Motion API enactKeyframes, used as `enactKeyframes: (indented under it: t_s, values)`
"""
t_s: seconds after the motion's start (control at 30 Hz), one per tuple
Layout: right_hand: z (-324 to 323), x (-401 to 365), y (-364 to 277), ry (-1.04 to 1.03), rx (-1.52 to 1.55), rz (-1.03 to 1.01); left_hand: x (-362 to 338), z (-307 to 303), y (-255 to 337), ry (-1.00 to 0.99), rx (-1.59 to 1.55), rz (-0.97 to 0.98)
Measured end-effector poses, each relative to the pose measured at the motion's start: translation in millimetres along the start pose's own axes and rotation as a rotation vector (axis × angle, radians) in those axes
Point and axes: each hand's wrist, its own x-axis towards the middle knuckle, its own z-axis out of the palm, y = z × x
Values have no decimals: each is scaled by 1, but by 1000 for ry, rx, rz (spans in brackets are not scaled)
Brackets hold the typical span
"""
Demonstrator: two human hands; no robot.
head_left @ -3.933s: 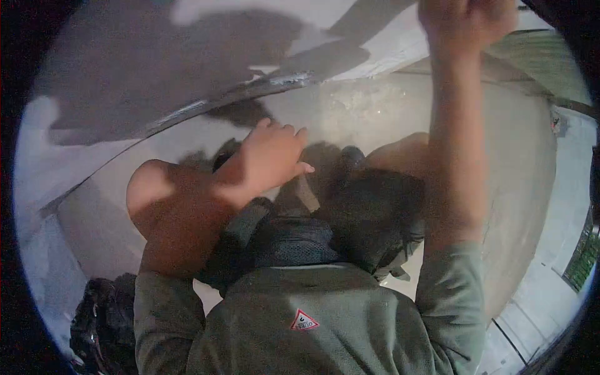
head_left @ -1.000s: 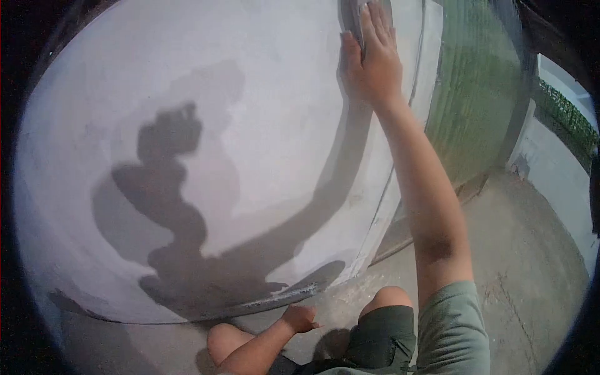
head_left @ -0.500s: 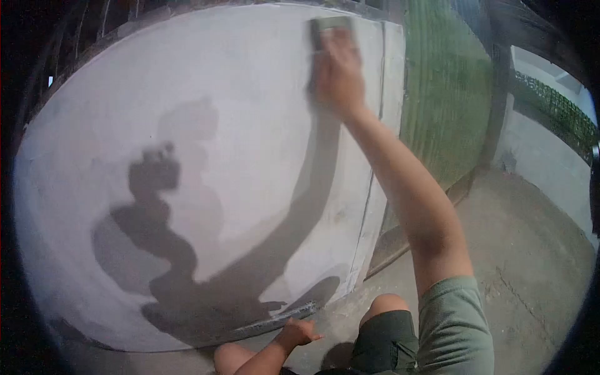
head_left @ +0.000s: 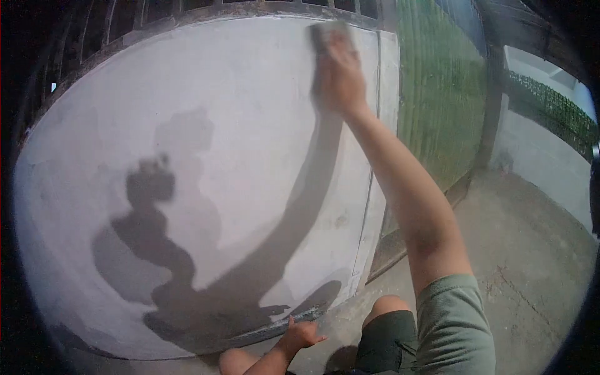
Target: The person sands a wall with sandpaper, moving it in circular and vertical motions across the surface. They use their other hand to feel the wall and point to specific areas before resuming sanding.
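Note:
My right hand (head_left: 342, 81) is raised at the upper part of a white wall panel (head_left: 250, 106), near its right edge. Its fingers lie over a greyish rectangular block (head_left: 324, 36), blurred by motion, which is pressed against the wall. At the bottom, my left hand (head_left: 304, 334) is low beside my knee, near the wall's lower edge; thumb and a finger point apart and nothing shows in it. Shadows of my head and right arm fall across the white surface.
Dark vertical bars (head_left: 147, 12) run above the wall. To the right are a green corrugated panel (head_left: 440, 94), a grey concrete floor (head_left: 515, 262) with a crack, and a low pale wall (head_left: 544, 156) with green netting (head_left: 550, 103). My bent knee (head_left: 390, 305) is below.
The view has tilted up slightly, so more of the bars shows. My right hand and the block have shifted a little down relative to the panel's top edge or stayed close to it.

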Motion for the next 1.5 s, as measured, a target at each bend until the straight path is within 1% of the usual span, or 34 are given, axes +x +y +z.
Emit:
enactKeyframes:
  t_s: [0.03,0.07,0.13,0.2,0.23,0.27,0.3,0.33,0.37,0.4,0.47,0.53,0.6,0.63,0.7,0.73,0.77,0.8,0.87,0.9,0.93,1.0,1.03,1.07,1.1,1.13,1.17,1.2,1.23,1.27,1.33,1.4,1.43,1.5]
  values:
    - [-1,2,5,51,-41,169,0,2,1,62,-6,14]
    - [-2,2,8,95,-19,333,-1,3,0,60,-9,17]
    - [3,-15,5,109,-85,311,-1,3,-2,58,-11,34]
    - [-1,-48,-8,-16,6,155,-1,-2,-1,9,38,9]
    - [-14,-63,-15,-120,3,9,1,-4,1,-37,87,-11]
    - [-28,-77,-16,-229,5,-107,4,-1,1,-52,107,20]
    - [-39,-87,-22,-260,6,-84,6,5,-2,-40,94,3]
    - [-42,-100,-17,-203,5,30,9,6,-5,-33,87,-15]
    - [-44,-116,-9,-136,-37,153,-5,-6,5,26,135,-17]
    - [-44,-134,0,-67,-69,270,-5,-13,12,10,157,13]
    - [-48,-182,0,-124,-45,208,-5,-22,18,-93,122,-63]
    - [-63,-228,-32,-337,39,153,-4,-22,17,-106,155,-46]
    - [-76,-261,-55,-542,124,11,-8,-23,17,-110,161,-60]
    - [-76,-269,-52,-537,152,13,-9,-30,22,-148,152,-76]
    - [-71,-296,-42,-487,60,16,-14,-29,24,-190,129,-125]
    - [-66,-307,-32,-327,79,135,-14,-26,22,-157,128,-101]
    - [-69,-306,-39,-272,34,228,-13,-22,19,-122,130,-70]
    - [-74,-306,-45,-217,-17,325,-10,-19,16,-125,127,-90]
    - [-73,-340,-59,-293,24,288,-6,-11,12,-127,127,-84]
    - [-76,-356,-70,-409,82,263,-7,-9,11,-137,123,-92]
    - [-80,-361,-72,-415,86,274,-6,-11,12,-145,110,-101]
    - [-90,-370,-72,-565,195,227,-7,-16,15,-171,96,-114]
    - [-84,-381,-62,-442,153,275,-6,-20,18,-180,95,-104]
    - [-85,-379,-60,-307,109,372,-5,-20,18,-188,91,-97]
    - [-86,-377,-55,-309,96,403,-5,-18,17,-207,89,-102]
    - [-89,-381,-53,-313,80,436,-5,-14,16,-166,97,-88]
    - [-88,-392,-57,-342,78,417,-4,-11,17,-123,102,-69]
    - [-84,-405,-62,-373,76,391,-3,-9,17,-138,92,-64]
    - [-81,-421,-68,-473,150,337,-3,-13,18,-147,91,-61]
    - [-89,-409,-80,-535,205,299,-3,-17,21,-161,93,-58]
    - [-93,-395,-78,-589,236,303,-3,-22,26,-197,96,-76]
    - [-86,-400,-54,-383,68,293,-1,-21,26,-186,100,-82]
    - [-89,-392,-47,-326,40,416,-4,-22,28,-146,83,-71]
    - [-90,-388,-53,-303,72,454,-3,-12,21,-137,87,-59]
